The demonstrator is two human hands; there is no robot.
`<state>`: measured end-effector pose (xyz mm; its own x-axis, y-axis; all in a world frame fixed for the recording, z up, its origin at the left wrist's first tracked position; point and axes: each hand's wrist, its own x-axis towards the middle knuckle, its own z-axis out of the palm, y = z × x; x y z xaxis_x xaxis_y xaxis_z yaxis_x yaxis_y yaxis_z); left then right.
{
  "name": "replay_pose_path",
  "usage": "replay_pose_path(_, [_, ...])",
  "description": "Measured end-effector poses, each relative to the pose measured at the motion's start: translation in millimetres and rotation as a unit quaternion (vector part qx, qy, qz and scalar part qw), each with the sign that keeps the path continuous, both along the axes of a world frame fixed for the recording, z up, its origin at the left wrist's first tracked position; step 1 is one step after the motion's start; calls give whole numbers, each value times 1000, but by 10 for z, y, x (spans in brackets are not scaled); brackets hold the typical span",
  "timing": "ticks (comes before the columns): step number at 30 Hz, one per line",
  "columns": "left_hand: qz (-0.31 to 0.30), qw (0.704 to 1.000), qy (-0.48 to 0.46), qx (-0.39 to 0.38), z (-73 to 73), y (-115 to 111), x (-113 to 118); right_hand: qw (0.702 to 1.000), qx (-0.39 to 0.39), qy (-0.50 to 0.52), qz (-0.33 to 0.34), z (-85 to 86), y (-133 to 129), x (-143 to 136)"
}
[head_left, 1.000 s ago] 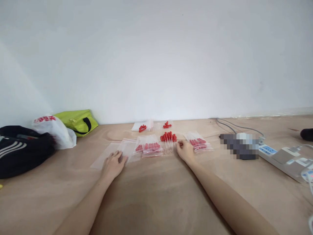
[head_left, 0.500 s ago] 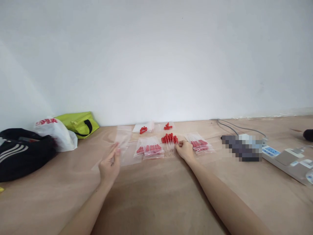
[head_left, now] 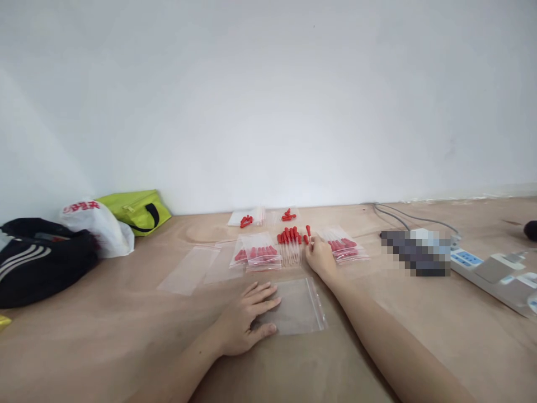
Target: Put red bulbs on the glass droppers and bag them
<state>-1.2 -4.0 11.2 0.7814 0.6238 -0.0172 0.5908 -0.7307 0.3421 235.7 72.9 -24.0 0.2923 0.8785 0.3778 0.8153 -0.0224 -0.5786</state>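
My left hand (head_left: 249,316) lies with its fingers spread on a clear zip-lock bag (head_left: 296,310), flat on the table in front of me. The bag's zip edge points right. My right hand (head_left: 321,256) is closed in a pinch on a dropper (head_left: 308,230) whose red bulb stands up above the fingers; a second red bulb shows close by, and I cannot tell whether it is gripped too. Just left of it lies a row of red-bulbed droppers (head_left: 289,236). Filled bags (head_left: 263,254) flank the row on the left, and more filled bags (head_left: 344,246) on the right.
Flat clear bags (head_left: 191,270) lie at left. Loose red bulbs (head_left: 246,221) sit near the wall on bags, with another small pile (head_left: 288,215) beside them. A black bag (head_left: 46,268), white plastic bag (head_left: 100,229) and green bag (head_left: 138,210) stand left; a power strip (head_left: 467,258) lies right.
My left hand has moved right and toward me, and the clear bag it carried now lies flat under its fingers. My right hand has shifted slightly right, with a dropper bulb now raised.
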Motion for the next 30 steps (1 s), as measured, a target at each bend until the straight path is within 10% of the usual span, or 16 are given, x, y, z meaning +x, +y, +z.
replay_pose_path(5, [-2, 1000, -30, 6, -11, -8, -17, 966, 127, 224, 31, -20, -279, 122])
replay_pose_path(9, [-9, 999, -38, 0, -19, -13, -19, 901, 68, 417, 98, -26, -671, 227])
replay_pose_path(30, [3, 999, -36, 7, -33, -24, -2, 801, -18, 586, 119, 31, -985, 148])
